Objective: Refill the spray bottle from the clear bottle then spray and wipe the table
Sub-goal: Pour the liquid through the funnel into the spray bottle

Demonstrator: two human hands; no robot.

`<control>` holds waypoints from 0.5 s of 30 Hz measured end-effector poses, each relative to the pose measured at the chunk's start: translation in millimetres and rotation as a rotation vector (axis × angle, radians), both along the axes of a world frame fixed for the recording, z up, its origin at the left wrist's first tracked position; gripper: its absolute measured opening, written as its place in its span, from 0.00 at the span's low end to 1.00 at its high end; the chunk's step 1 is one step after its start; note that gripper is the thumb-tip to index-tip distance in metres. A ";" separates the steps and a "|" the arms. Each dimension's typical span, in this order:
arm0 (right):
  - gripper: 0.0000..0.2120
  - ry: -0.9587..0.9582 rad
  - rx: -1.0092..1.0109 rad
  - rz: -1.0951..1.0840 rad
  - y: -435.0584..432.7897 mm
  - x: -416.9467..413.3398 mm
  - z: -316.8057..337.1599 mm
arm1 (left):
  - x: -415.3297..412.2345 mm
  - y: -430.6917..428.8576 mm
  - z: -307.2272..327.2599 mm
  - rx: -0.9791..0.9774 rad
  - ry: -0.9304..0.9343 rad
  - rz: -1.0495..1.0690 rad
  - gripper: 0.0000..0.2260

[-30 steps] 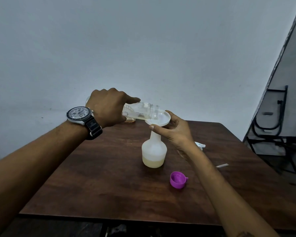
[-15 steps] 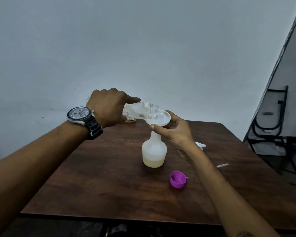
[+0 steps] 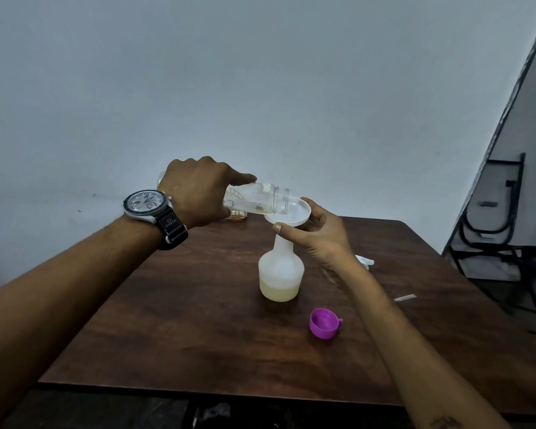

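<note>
My left hand [image 3: 195,193] grips the clear bottle [image 3: 260,199], tipped nearly flat with its open mouth over a white funnel [image 3: 294,213]. A little pale yellow liquid lies along the clear bottle's lower side. The funnel sits in the neck of the white spray bottle [image 3: 280,274], which stands upright on the brown wooden table [image 3: 183,320] with yellowish liquid in its bottom third. My right hand [image 3: 319,239] holds the funnel's rim and stem from the right. The white spray head [image 3: 365,261] lies on the table behind my right forearm, mostly hidden.
A purple cap [image 3: 324,322] lies open side up, in front and to the right of the spray bottle. A thin white tube [image 3: 405,298] lies to the right. A small orange object [image 3: 237,214] sits at the far edge. Black metal chairs [image 3: 502,243] stand to the right.
Both hands and the bottles hold nearly the same pose; the clear bottle stays tipped over the funnel.
</note>
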State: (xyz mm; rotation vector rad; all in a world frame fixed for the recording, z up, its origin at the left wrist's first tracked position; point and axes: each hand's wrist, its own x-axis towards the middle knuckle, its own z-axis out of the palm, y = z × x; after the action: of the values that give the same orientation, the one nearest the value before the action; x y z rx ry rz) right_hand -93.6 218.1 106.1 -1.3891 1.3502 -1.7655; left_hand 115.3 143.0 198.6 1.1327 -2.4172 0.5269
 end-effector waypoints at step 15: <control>0.20 -0.006 0.007 -0.003 1.3 0.1 0.2 | -0.1 3.1 -0.3 0.002 0.010 -0.013 0.28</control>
State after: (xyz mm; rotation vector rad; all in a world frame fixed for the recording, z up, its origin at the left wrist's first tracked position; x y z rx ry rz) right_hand -93.5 219.4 106.2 -1.3779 1.3551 -1.7641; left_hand 115.2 146.0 198.3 1.1168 -2.4158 0.5139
